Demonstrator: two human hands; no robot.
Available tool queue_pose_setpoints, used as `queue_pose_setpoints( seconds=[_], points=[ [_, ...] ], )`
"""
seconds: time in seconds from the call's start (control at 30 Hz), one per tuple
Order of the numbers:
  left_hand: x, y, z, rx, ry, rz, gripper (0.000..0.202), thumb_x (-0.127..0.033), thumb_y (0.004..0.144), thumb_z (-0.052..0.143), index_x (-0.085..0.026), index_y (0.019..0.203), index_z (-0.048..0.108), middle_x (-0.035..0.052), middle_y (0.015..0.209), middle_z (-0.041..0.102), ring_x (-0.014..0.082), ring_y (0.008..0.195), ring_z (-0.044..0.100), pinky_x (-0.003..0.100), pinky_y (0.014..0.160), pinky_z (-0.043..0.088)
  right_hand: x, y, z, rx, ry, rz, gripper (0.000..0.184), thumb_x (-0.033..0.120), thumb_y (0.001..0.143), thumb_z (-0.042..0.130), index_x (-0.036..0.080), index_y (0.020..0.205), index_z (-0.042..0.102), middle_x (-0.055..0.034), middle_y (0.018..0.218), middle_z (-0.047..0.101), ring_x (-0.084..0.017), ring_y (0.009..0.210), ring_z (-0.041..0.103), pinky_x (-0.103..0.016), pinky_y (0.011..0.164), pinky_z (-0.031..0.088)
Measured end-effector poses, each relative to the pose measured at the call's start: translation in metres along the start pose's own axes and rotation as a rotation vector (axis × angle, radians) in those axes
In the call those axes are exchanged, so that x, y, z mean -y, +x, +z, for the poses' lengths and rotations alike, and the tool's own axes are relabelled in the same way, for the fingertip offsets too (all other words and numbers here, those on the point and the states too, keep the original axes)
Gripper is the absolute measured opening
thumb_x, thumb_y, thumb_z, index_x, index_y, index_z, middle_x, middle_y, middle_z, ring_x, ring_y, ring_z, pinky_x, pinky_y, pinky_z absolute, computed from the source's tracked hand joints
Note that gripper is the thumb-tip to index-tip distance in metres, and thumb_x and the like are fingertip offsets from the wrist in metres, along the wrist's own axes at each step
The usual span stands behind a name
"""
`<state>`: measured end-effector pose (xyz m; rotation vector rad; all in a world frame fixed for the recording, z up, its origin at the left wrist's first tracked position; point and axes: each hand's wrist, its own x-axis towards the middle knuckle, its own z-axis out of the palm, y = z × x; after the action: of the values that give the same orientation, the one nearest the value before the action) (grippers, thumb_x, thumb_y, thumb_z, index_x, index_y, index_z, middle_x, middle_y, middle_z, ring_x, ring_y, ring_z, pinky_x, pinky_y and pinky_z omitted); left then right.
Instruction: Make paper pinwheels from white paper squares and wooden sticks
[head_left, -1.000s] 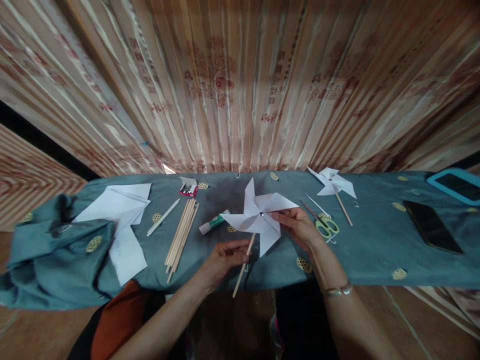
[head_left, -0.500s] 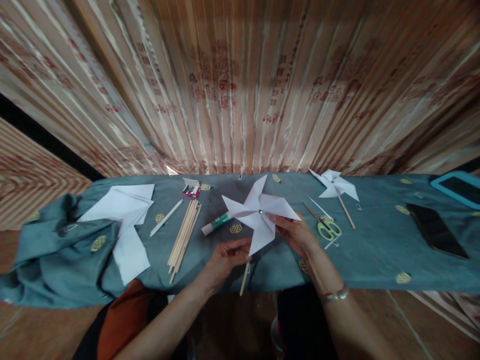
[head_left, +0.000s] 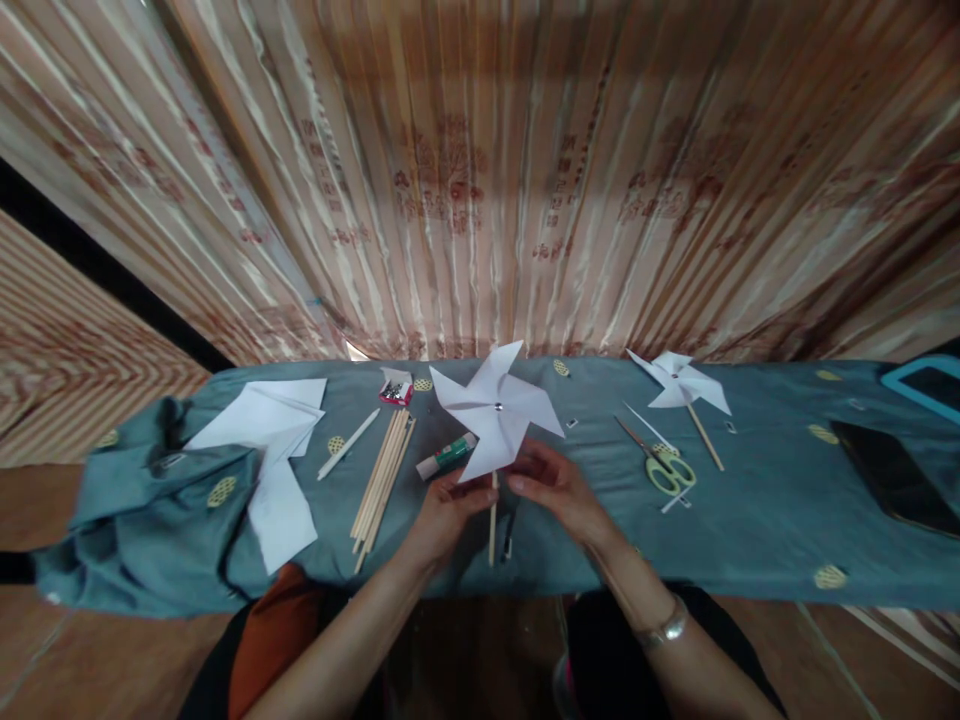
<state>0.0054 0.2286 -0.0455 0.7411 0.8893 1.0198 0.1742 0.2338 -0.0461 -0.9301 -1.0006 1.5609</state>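
Observation:
A white paper pinwheel (head_left: 491, 408) with a metal pin at its centre stands up on a wooden stick (head_left: 493, 535) in front of me. My left hand (head_left: 446, 515) pinches the stick just below the blades, part of its fingers hidden behind the paper. To the right of the stick, my right hand (head_left: 559, 490) is held with thumb and fingers apart and seems to hold nothing. Behind my left hand a green and white glue stick (head_left: 448, 457) lies on the cloth.
On the teal cloth (head_left: 570, 550) lie paper sheets (head_left: 289, 505), a white pen (head_left: 349, 445), several wooden sticks (head_left: 382, 485) and a small red box of pins (head_left: 396, 388). Rightward are scissors (head_left: 667, 470), a second pinwheel (head_left: 679, 380) and a dark phone (head_left: 892, 475). A curtain (head_left: 480, 200) hangs behind.
The pinwheel has turned and its stick is now nearly vertical. My right hand has come away from the blade to beside the stick. The camera view has shifted slightly.

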Motion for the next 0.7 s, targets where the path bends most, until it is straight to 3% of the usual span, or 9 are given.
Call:
queue_pose_setpoints(
  seconds=[0.1,0.3,0.5,0.7],
  points=[
    [-0.005,0.004,-0.001,-0.032,-0.011,0.056,0.029,-0.022,0.054,0.087,-0.017,0.081,0.078,0.0045,0.079,0.074,0.0193,0.081,0.063,0.033,0.087,0.045,-0.007,-0.005,0.002,0.078,-0.229,0.029,0.028,0.043,0.068,0.083,0.021,0.082,0.074,-0.0009,0.079,0.074,-0.015,0.075,0.067,-0.027,0.072,0.052],
    [-0.010,0.005,0.000,-0.096,-0.020,0.079,0.025,-0.020,0.052,0.088,-0.016,0.074,0.078,0.0034,0.076,0.073,0.0155,0.074,0.062,0.028,0.078,0.047,-0.018,-0.013,0.015,0.207,-0.451,0.097,0.036,0.051,0.072,0.077,0.016,0.068,0.072,0.0008,0.060,0.065,-0.010,0.054,0.054,-0.022,0.051,0.040],
    [-0.011,0.005,0.002,-0.085,0.004,0.069,0.029,-0.023,0.053,0.088,-0.017,0.080,0.080,0.0048,0.079,0.075,0.0178,0.079,0.065,0.030,0.082,0.049,-0.024,-0.012,0.017,0.154,-0.479,0.051,0.034,0.048,0.075,0.074,0.017,0.062,0.071,0.0025,0.052,0.059,-0.009,0.048,0.044,-0.022,0.048,0.031],
    [-0.007,0.003,0.000,-0.089,0.168,0.047,0.026,-0.031,0.056,0.086,-0.018,0.078,0.081,0.0062,0.080,0.077,0.0195,0.078,0.066,0.031,0.077,0.051,-0.026,-0.011,0.018,0.102,-0.532,-0.007,0.027,0.041,0.077,0.072,0.018,0.064,0.073,0.0012,0.057,0.064,-0.011,0.054,0.051,-0.024,0.054,0.036]
  ],
)
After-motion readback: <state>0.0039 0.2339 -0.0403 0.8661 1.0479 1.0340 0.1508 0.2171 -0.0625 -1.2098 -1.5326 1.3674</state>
